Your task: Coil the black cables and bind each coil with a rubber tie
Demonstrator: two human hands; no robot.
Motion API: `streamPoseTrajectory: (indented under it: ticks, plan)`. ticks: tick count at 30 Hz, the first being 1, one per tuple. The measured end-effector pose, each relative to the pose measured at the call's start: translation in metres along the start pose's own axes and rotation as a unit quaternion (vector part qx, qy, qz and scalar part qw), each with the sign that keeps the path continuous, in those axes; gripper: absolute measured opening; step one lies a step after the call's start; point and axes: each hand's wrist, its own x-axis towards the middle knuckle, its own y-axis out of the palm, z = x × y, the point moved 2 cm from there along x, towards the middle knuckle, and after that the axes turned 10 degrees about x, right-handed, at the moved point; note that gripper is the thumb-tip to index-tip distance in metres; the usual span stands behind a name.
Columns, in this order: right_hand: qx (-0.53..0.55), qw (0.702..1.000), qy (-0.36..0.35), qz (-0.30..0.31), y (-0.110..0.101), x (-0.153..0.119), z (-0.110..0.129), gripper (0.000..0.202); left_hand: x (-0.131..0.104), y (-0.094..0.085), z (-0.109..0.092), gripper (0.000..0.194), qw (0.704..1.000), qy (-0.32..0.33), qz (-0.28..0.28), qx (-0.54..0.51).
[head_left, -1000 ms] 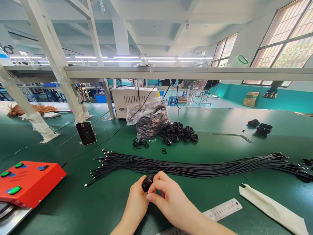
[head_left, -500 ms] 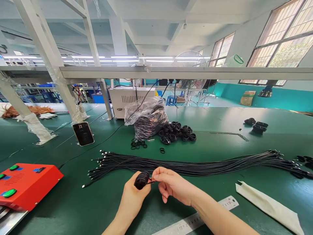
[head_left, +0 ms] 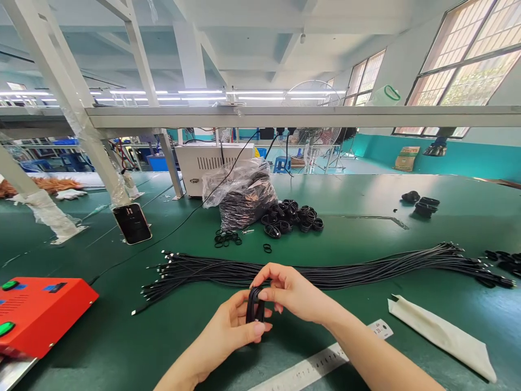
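Note:
A small coil of black cable [head_left: 254,307] is held upright between both hands over the green table. My left hand [head_left: 236,326] grips its left and lower side, thumb in front. The fingers of my right hand [head_left: 283,290] pinch its top right part. Just behind the hands lies a long bundle of straight black cables [head_left: 345,276] with metal-tipped ends. Farther back are a heap of coiled black cables [head_left: 291,217], a plastic bag of dark items [head_left: 246,201] and several small black rings [head_left: 227,238].
A steel ruler [head_left: 313,369] lies under my right forearm. A red box with green buttons [head_left: 49,315] stands at left, a phone [head_left: 132,223] leans by a frame post, and a pale cloth strip [head_left: 442,336] lies at right.
The coil has been turned upright and moved right. My right hand has come from pulling at its cable end to gripping its top. The view has shifted slightly.

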Motion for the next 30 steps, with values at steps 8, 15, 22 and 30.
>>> streamPoseTrajectory:
  ticks: [8, 15, 22, 30]
  plan:
    - [-0.007, 1.000, -0.008, 0.028, 0.002, -0.003, 0.004, 0.016, 0.000, -0.001, 0.006, 0.086, 0.998, 0.001, 0.016, -0.063]
    - [-0.120, 0.992, 0.043, -0.016, -0.002, -0.010, 0.008, 0.011, 0.003, -0.001, 0.005, 0.067, 0.998, 0.017, -0.015, -0.061]
    - [-0.069, 0.998, 0.012, 0.002, 0.002, -0.002, 0.000, 0.005, 0.001, 0.000, 0.005, 0.070, 0.995, 0.035, -0.018, -0.086]
    - [-0.171, 0.985, -0.022, 0.011, -0.004, -0.004, 0.007, 0.003, 0.001, 0.002, 0.007, 0.063, 0.994, 0.031, -0.060, -0.088]
